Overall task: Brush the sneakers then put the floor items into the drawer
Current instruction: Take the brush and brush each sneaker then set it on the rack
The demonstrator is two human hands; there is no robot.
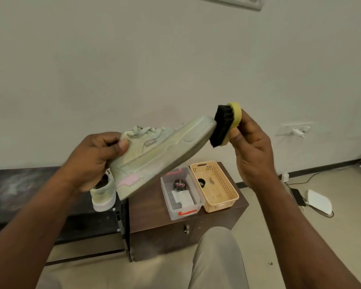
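Observation:
My left hand (96,157) grips a pale green sneaker (154,153) with a pink heel patch, held in the air with its toe pointing right and up. My right hand (252,151) holds a shoe brush (225,125) with a yellow back and black bristles; the bristles touch the sneaker's toe. A second sneaker (102,195) of the same colour stands on the dark bench (29,190) below my left hand, partly hidden by the held shoe.
A brown cabinet (188,232) with a metal handle stands ahead. On its top sit a clear plastic box (171,205) holding a polish tin (179,184) and a beige perforated basket (229,195). On the floor at right lie cables and a white object (319,201). My trouser knee (215,257) is below.

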